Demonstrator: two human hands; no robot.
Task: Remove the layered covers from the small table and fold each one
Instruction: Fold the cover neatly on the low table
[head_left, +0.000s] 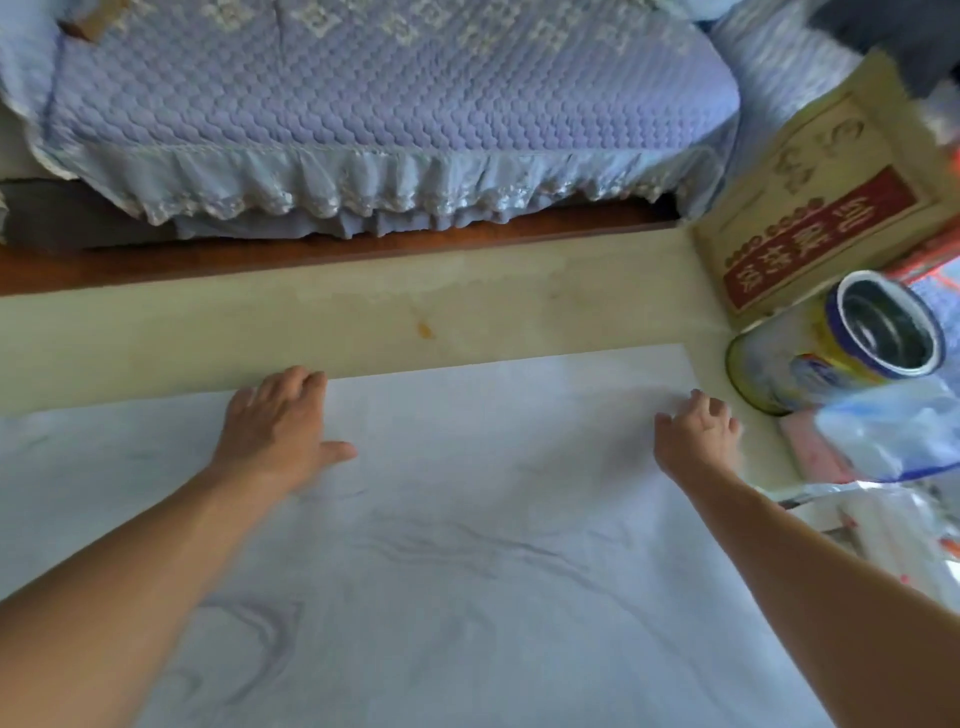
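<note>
Both hands lie flat, fingers relaxed, on the white cover; left hand at its far edge; right hand near its far corner, beside the tin.

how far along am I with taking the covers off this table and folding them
Done: the white cover is pulled back from the far edge, baring a strip of table. No folded cover is in view.
In hand: the left hand lies flat on the cover's far edge; the right hand is at its far right corner, fingers bent, grip unclear.
Left: lifting this cover off, folding it, then any layers below.
</note>
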